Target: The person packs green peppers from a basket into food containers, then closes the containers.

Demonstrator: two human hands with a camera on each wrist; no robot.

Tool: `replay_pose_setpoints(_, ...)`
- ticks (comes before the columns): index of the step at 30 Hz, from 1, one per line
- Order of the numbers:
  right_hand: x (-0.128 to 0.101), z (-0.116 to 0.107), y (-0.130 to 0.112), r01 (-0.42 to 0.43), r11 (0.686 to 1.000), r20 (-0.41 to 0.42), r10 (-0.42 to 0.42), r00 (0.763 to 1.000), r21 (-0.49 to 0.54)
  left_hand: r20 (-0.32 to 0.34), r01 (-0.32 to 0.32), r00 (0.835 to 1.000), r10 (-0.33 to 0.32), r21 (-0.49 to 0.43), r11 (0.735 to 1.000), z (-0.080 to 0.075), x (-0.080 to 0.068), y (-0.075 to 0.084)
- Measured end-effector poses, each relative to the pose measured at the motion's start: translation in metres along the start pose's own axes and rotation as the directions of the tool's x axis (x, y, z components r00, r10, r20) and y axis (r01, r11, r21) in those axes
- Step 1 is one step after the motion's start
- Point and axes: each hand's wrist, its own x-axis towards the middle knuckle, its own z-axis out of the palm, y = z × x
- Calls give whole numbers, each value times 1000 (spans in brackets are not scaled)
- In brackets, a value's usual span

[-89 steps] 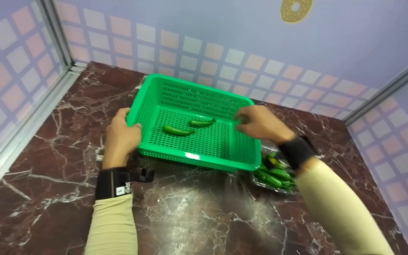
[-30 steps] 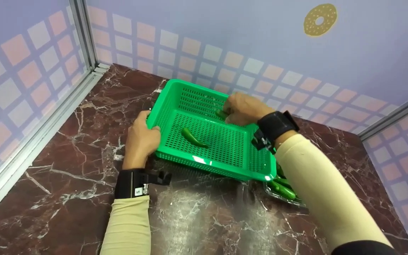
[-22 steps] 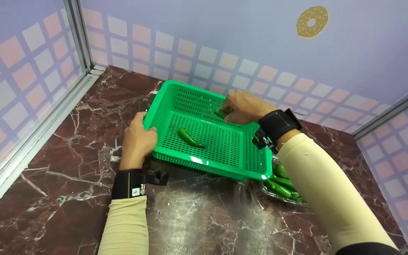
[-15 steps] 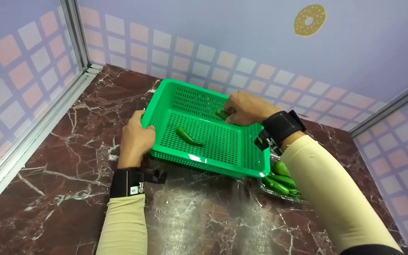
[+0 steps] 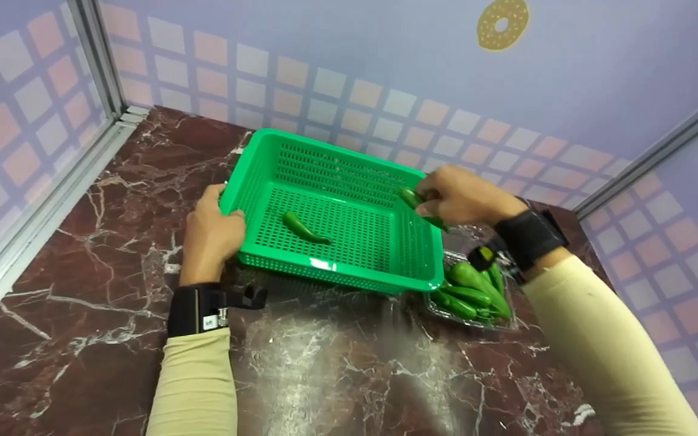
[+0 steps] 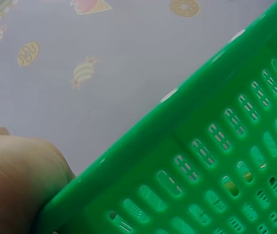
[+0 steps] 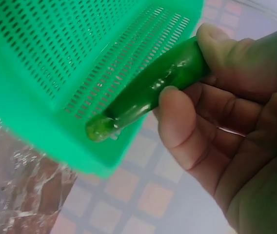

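Note:
A green perforated plastic basket (image 5: pixel 325 269) stands on the marbled surface. My left hand (image 5: pixel 212 230) grips its left rim, with the thumb on the inside. One green chili pepper (image 5: pixel 303 229) lies on the basket floor, left of the middle. Above the basket's right end, my right hand (image 5: pixel 461 194) pinches another green chili pepper (image 7: pixel 158 73) between thumb and fingers. In the right wrist view that pepper's stem end points toward the basket. Beyond the basket's right side sits a clear plastic tray (image 5: pixel 488 326) holding several green peppers (image 5: pixel 476 284), just below my right wrist.
A tile-patterned wall (image 5: pixel 355 91) runs close behind the basket, and a metal-framed side panel (image 5: pixel 97 142) bounds the left. The dark red marbled surface (image 5: pixel 349 375) extends in front, shiny in the middle.
Two peppers lay in the basket 3 seconds ago; one is now in my right hand. That hand has moved it right, from the far wall to the right rim. The left hand keeps its grip.

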Motion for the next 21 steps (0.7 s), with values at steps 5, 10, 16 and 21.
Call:
replay_pose_setpoints(5,-35,3,24,-61,995,3,61,998,74,1,5,1000,-5,0,1000,0,1,0)
replay_pose_setpoints(10,-63,12,38,-219,965,58,212,975,147,9,11,1000,-11,5,1000,-1,2,-3)
replay_pose_setpoints(16,-78,36,41,-314,930,155,288,945,188,28,0,1000,0,25,1000,-3,2,-4)
replay_pose_setpoints(21,-77,56,40,-333,939,146,319,936,84,40,-18,999,17,22,1000,-1,1,-3)
